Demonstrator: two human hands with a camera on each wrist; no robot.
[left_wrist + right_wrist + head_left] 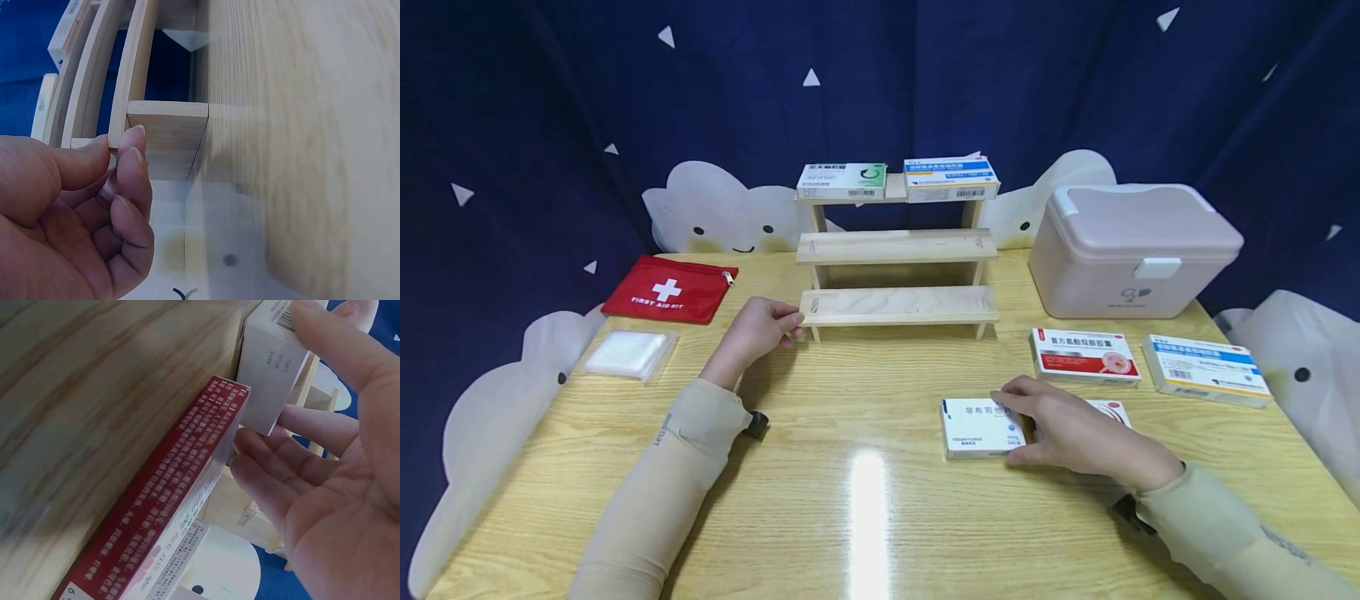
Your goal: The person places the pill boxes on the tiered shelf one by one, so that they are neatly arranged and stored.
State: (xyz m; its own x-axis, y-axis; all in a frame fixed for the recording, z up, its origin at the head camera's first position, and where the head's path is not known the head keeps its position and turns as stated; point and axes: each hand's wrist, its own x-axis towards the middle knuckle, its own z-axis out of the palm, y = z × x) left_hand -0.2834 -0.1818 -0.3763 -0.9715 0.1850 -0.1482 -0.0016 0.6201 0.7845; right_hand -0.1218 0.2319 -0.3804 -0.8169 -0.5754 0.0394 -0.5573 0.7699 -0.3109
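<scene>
A three-tier wooden display rack (898,307) stands at the middle back. My left hand (762,332) pinches the left end of its lowest board, and in the left wrist view the thumb and index finger meet at the board's corner (122,125). On the table to the right, a white medicine box (981,427) lies flat. My right hand (1063,429) grips that box by its right end, thumb on the near side and fingers on the far side. Partly hidden behind this hand is another medicine box (1111,410), whose red side (156,487) shows in the right wrist view.
Two medicine boxes, one green and white (841,181) and one blue and white (951,179), sit on the top tier. A red-and-white box (1086,356), another blue-and-white box (1207,369) and a pink lidded case (1135,250) stand right. A first-aid pouch (670,289) and clear packet (630,354) lie left.
</scene>
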